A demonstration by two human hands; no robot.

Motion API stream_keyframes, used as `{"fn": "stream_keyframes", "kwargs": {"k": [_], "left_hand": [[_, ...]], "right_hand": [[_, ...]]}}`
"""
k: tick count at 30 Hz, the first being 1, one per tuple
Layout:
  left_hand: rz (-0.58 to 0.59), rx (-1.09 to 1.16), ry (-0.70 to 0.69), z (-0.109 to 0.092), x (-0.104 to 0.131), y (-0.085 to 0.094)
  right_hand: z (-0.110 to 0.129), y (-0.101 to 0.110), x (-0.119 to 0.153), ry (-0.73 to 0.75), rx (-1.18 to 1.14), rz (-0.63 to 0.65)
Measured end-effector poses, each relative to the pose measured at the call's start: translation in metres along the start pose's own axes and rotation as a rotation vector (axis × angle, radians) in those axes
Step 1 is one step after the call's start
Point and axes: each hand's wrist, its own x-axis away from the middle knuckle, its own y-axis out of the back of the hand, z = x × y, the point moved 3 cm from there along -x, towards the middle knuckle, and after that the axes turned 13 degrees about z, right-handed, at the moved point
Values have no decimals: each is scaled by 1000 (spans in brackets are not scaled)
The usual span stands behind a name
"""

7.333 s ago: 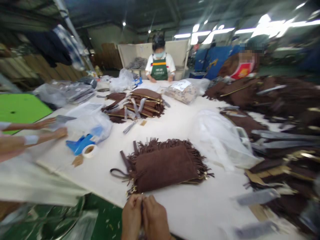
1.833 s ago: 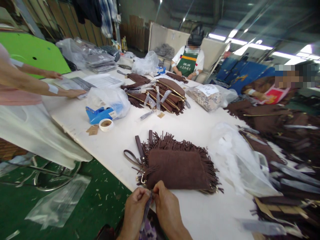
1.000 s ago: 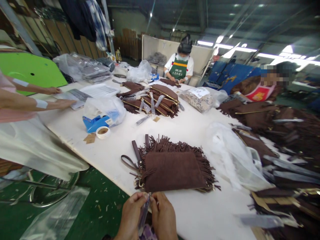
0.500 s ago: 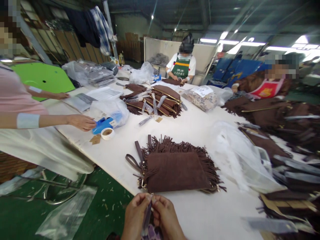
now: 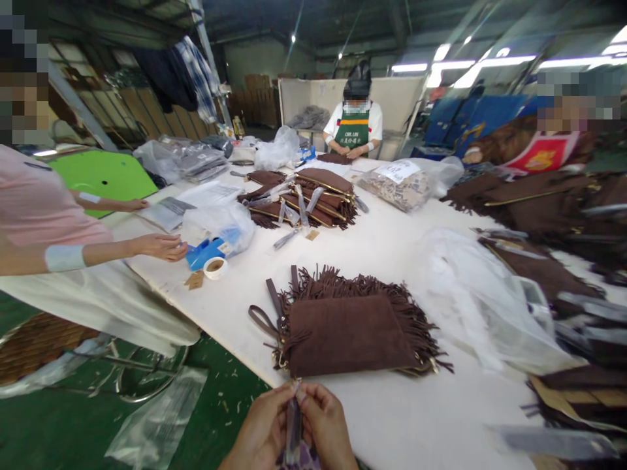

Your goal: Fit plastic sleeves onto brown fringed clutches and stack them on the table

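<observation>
At the table's near edge, my left hand (image 5: pixel 267 418) and my right hand (image 5: pixel 324 414) are close together. Both pinch the top end of a dark strap in clear plastic (image 5: pixel 293 431), which hangs down between them. A small metallic bit shows at the fingertips, too small to make out. Just beyond my hands lies a stack of brown fringed pouches (image 5: pixel 345 333), with wrist loops (image 5: pixel 263 320) sticking out on its left side. My fingers stay apart from the stack.
A co-worker's hand (image 5: pixel 161 247) is by a blue tape dispenser (image 5: pixel 206 253) at left. Brown pouches (image 5: pixel 313 196) are heaped mid-table. Clear plastic bags (image 5: pixel 470 300) and more pouches (image 5: pixel 533 274) lie right. Two other people sit at the far and right sides.
The view has shifted slightly. The wrapped strap now hangs straighter and shows more between my hands, which keep their pinch. The co-worker's hand at left has drawn slightly away from the tape dispenser.
</observation>
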Motion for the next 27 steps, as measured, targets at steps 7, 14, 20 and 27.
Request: {"fn": "stream_keyframes", "kwargs": {"k": [7, 14, 20, 27], "left_hand": [[-62, 90, 57, -2, 0, -1], [-94, 144, 125, 3, 2, -10], [-81, 155, 211, 5, 5, -12], [-61, 142, 262, 2, 8, -15]], "right_hand": [[5, 3, 2, 122, 112, 37], [9, 7, 9, 147, 387, 9], [15, 7, 13, 201, 532, 14], [25, 8, 21, 458, 950, 3]]}}
